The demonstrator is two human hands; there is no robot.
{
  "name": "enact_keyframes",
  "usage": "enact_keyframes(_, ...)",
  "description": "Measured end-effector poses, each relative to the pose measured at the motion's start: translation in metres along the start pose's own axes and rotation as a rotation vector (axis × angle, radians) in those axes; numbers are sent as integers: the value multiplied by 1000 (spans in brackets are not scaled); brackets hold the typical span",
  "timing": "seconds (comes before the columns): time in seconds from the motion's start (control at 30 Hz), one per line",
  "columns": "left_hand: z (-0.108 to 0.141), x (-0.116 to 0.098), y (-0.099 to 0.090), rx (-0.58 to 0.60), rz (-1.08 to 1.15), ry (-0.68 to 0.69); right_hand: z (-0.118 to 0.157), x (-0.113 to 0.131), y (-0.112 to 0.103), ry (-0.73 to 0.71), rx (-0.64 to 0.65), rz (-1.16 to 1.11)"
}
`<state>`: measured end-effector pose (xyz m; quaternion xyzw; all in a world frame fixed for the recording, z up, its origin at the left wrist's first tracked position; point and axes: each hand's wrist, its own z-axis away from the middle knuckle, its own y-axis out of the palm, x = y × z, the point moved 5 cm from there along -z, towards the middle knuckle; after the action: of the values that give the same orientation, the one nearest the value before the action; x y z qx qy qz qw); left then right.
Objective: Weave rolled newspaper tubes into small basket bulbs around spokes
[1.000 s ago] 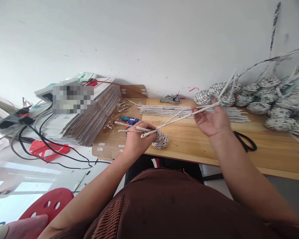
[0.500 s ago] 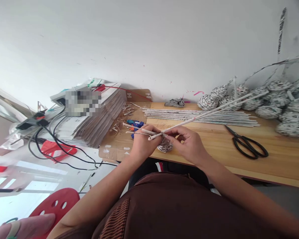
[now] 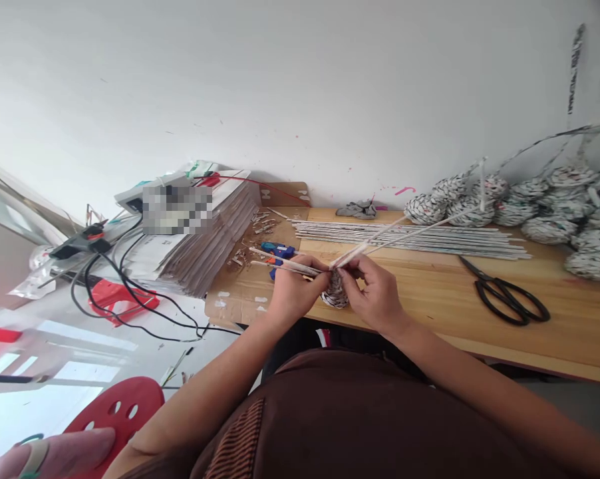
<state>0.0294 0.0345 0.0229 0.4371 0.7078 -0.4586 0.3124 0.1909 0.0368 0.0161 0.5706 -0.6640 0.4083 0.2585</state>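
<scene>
My left hand is closed at the table's front edge on a small woven newspaper piece, around its upper end and the paper sticks there. Several thin rolled-paper sticks poke out leftward past its fingers. My right hand pinches at the top of the same piece, where the fingertips of both hands almost meet. From that spot two long white paper sticks fan out up and to the right. The fingers hide the exact crossing of the sticks.
Black-handled scissors lie on the right of the wooden table. Behind my hands is a row of rolled-paper sticks. Woven newspaper pieces are heaped at back right. A blue glue gun, cardboard and a paper stack stand left.
The long sticks' near end no longer juts past my left fingers. The two sticks now spread apart and reach less far right. My right fingertips have moved in against the left ones.
</scene>
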Motion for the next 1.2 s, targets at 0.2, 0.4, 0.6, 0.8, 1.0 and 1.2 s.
enact_keyframes(0.2,5,-5,0,-9,18,153,0,-27,10,509,-48,-606)
enact_keyframes(0.4,12,-21,5,40,-137,364,3,-25,5,554,-72,-666)
enact_keyframes(0.6,16,-22,8,36,-234,428,3,-20,3,465,-33,-630)
enact_keyframes(0.8,21,-23,9,36,-339,510,10,-25,2,538,-56,-659)
enact_keyframes(1.0,22,-30,10,77,-386,572,11,-15,-7,308,-28,-447)
enact_keyframes(1.2,9,-33,4,336,-258,548,2,-16,-10,350,-25,-437)
